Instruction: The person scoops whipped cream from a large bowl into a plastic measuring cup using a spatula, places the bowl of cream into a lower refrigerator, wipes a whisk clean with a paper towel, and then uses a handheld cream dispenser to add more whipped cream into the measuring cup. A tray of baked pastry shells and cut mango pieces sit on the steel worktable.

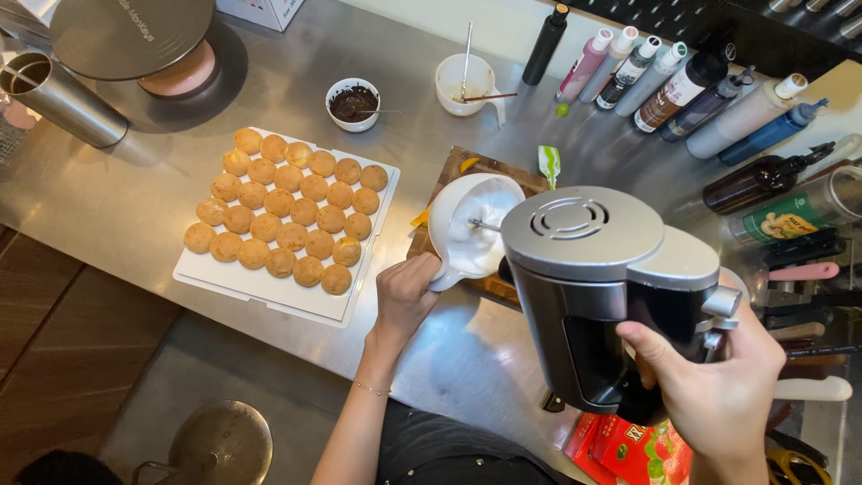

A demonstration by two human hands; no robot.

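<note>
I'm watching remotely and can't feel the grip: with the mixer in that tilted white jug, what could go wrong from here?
1. The left hand tilts the white jug by its handle; white cream could spatter or spill onto the wooden board.
2. The right hand alone carries the bulky hand mixer; a slip might knock the jug.
3. The tray of puffs lies close, within splash range.

Both arms are bare with no sleeves showing, the left hand (pixel 404 296) has a thin, fine-linked bracelet (pixel 370 388) at its wrist, the right hand (pixel 718 382) wears no ring or band, and the torso below is dressed in dark, black-looking clothing (pixel 449 449).
</note>
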